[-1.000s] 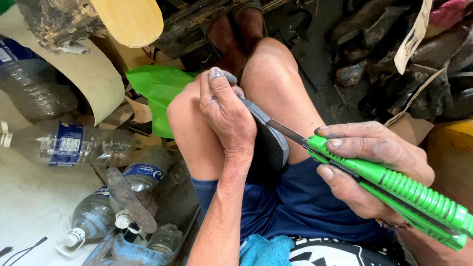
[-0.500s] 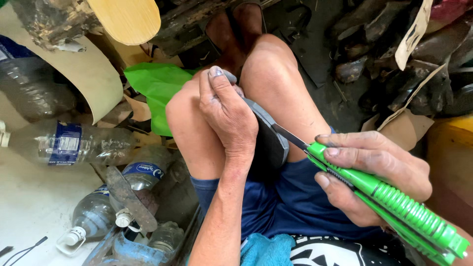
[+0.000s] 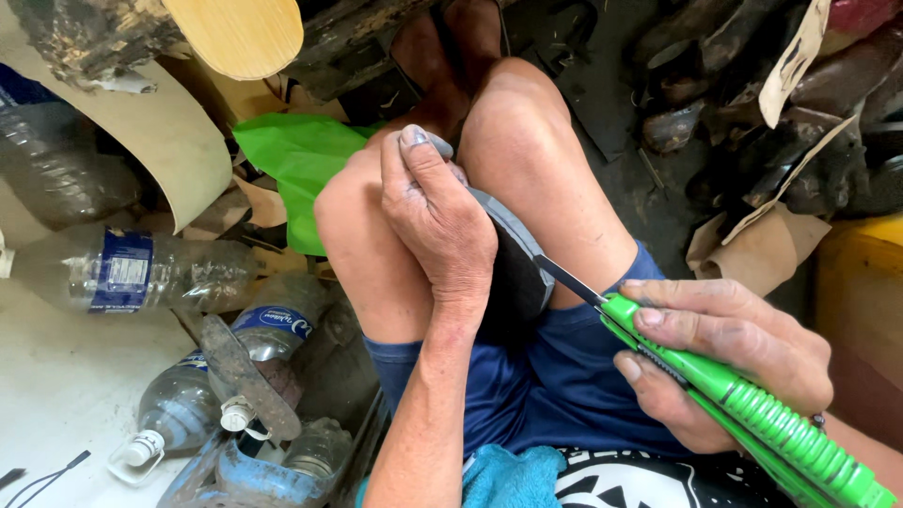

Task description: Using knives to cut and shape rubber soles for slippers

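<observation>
The left hand lies clamped over a dark grey shoe sole, fingers folded along its upper edge and the thumb side pressing it down between the person's two bare knees. The sole serves as the landmark here: it stands on edge in the gap between the thighs, its curved rim facing the right, most of its face hidden under the palm.

Just to the right of the sole, the right hand is closed tight around a bright green utility knife, thumb laid along the top of the handle. The knife's thin blade points up and left, and its tip meets the sole's lower right edge.

Below the sole, blue shorts cover the lap, and lower still a teal cloth shows at the frame's bottom edge. Left of the sole, past the knee, a green plastic sheet lies on the floor. Further left and lower, several clear plastic bottles lie on their sides. Above and far left of the sole, a pale curved piece of board leans among the clutter. To the right of the sole, well apart, dark worn shoes are heaped, with scraps of brown cardboard beside them.
</observation>
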